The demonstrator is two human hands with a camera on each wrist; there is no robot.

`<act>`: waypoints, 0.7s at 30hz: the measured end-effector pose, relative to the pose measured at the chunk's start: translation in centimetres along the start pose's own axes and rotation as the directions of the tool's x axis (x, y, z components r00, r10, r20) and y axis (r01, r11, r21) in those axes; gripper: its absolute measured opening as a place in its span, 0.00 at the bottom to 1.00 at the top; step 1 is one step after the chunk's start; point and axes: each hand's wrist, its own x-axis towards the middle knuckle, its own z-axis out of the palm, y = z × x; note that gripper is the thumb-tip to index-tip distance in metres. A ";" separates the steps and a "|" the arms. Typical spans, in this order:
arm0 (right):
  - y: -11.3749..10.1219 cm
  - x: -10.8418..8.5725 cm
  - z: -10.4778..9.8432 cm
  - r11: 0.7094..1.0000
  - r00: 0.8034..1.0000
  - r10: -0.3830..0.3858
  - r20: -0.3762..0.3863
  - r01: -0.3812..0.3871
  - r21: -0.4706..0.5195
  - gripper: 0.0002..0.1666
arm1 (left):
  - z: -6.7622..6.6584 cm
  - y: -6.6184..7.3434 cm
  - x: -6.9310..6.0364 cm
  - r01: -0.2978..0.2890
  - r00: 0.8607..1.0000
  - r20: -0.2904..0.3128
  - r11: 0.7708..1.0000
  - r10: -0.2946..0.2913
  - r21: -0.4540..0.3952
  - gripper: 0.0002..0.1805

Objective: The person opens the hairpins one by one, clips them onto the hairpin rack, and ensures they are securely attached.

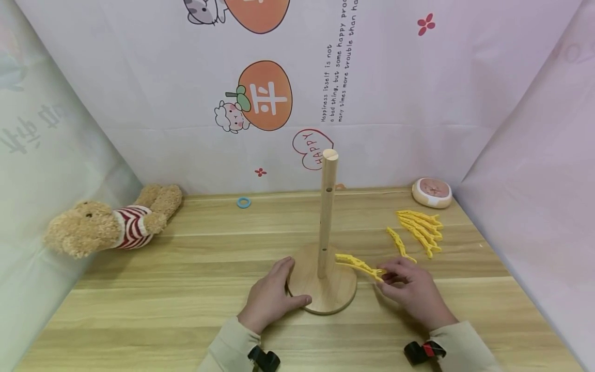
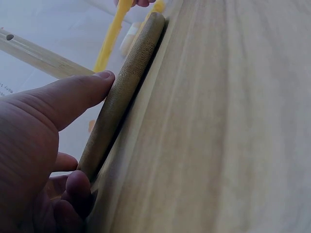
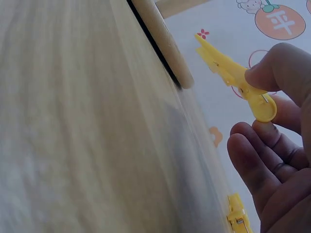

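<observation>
A wooden stand has an upright round post (image 1: 327, 212) with small holes, set on a disc base (image 1: 341, 289) on the table. My left hand (image 1: 271, 294) holds the left edge of that base, its thumb (image 2: 82, 97) against the rim. In my right hand (image 1: 413, 292), thumb and finger pinch a yellow clothespin (image 3: 228, 70) by its handle end. The clothespin points left toward the post, just above the right side of the base. Close to the right hand lies another yellow clothespin (image 1: 397, 240), partly hidden by the fingers.
Several yellow clothespins (image 1: 420, 227) lie fanned out at the right. Behind them is a round pink-and-white object (image 1: 432, 192). A blue ring (image 1: 244, 202) lies near the back edge, and a teddy bear (image 1: 121, 225) lies at the far left. Printed cloth (image 1: 395, 103) hangs behind.
</observation>
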 end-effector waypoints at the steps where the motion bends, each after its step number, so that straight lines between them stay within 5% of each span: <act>1: 0.0 0.0 0.1 1.000 1.000 -0.001 0.003 0.001 0.000 0.17 | 0.0 0.0 0.0 0.000 1.000 0.000 1.000 0.000 0.001 0.51; 21: -0.6 -0.2 1.1 0.998 0.996 -0.020 0.090 0.015 0.061 0.18 | 0.1 0.0 0.1 0.003 1.000 0.010 1.000 -0.003 0.002 0.52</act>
